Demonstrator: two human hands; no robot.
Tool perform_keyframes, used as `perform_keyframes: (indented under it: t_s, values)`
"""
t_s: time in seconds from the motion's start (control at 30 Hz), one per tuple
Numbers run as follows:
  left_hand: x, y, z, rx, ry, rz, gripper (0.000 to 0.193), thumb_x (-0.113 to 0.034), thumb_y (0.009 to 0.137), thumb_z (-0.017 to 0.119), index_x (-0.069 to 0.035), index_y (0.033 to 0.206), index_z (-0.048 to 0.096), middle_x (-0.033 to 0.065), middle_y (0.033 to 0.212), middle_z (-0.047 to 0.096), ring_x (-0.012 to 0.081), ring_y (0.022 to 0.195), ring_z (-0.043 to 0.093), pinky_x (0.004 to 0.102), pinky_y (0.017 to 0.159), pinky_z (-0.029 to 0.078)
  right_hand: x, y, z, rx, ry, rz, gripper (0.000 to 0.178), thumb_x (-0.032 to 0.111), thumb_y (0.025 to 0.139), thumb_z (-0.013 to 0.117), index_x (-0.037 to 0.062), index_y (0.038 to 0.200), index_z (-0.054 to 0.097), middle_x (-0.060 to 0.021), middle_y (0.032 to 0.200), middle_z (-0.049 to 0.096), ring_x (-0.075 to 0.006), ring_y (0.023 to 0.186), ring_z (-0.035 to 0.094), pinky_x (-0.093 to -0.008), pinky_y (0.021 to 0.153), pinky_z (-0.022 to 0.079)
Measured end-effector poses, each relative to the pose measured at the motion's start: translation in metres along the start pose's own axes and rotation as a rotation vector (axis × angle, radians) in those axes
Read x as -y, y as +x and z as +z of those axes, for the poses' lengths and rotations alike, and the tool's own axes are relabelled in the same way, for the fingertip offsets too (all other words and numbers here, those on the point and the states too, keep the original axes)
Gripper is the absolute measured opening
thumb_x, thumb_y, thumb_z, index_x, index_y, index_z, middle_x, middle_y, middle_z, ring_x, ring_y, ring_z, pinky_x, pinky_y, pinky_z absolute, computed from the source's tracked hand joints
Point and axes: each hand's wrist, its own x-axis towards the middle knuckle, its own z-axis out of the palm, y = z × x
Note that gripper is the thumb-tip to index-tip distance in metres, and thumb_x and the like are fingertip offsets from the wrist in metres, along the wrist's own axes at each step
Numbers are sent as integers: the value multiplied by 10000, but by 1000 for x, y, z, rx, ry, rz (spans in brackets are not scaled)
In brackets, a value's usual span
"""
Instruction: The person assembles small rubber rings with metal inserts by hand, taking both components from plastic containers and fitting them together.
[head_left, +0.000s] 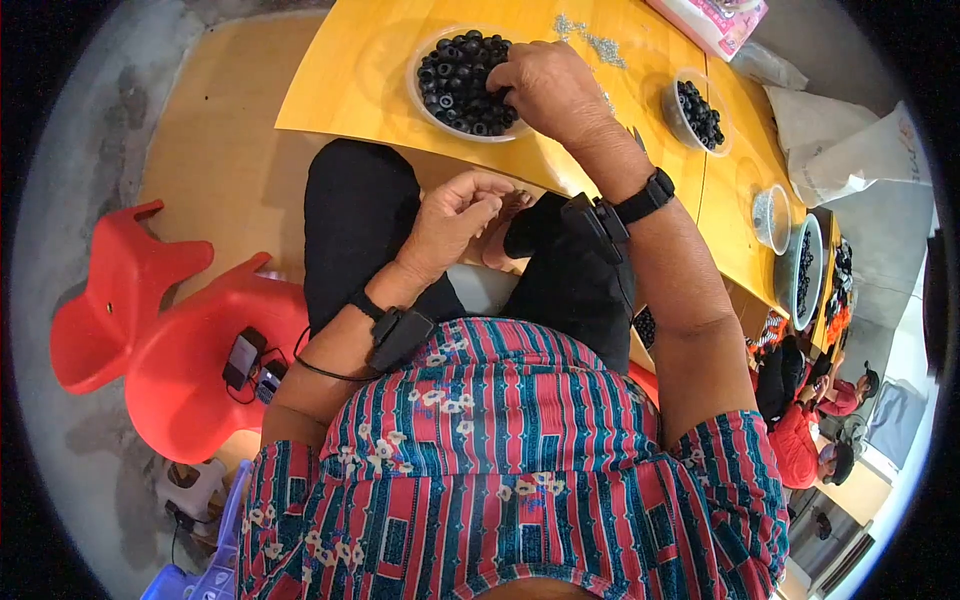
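A clear round plastic bowl [412, 82] full of black round pieces with holes [458, 78] stands at the near edge of the yellow table [340, 60]. My right hand [556, 88] reaches over its right rim, fingers curled down onto the pieces. The fingertips are partly hidden, so what they grip does not show. Lower and to the left, above my lap, my left hand [452, 222] is closed, thumb pressed against the fingers. Anything in that pinch is too small to make out.
Small silvery parts [604, 50] lie scattered behind the right hand. Farther right are a second tub [678, 120] of black pieces, a clear container [771, 218] and a larger basin [806, 272]. Red chairs [190, 370] stand at left. Other people [800, 445] sit at far right.
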Motion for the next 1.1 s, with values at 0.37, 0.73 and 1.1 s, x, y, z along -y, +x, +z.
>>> perform_keyframes:
  t_s: [0.37,0.73,1.1]
  values:
    - [-12,-3,3,-31,-114,34,196,-113,898,521,-5,1049,584,-23,789,550,35,642,471,168,585,397,23,-52,-34,-65,796,421,147,94,747,676,69,891,686,-1,695,585,-81,630,516,-227,609,428]
    - [-27,7,20,14,-371,-5,350,-249,920,528,-21,1183,497,-3,841,554,56,709,496,199,635,414,41,-91,-31,27,1255,528,163,19,771,649,23,933,672,24,767,618,-43,715,530,-197,661,443]
    - [-17,14,6,56,-450,-78,332,-158,897,560,-41,1198,485,-5,877,548,59,732,536,194,676,465,57,-97,-13,-95,1161,534,142,55,722,701,21,858,681,22,694,561,-55,617,469,-206,578,413]
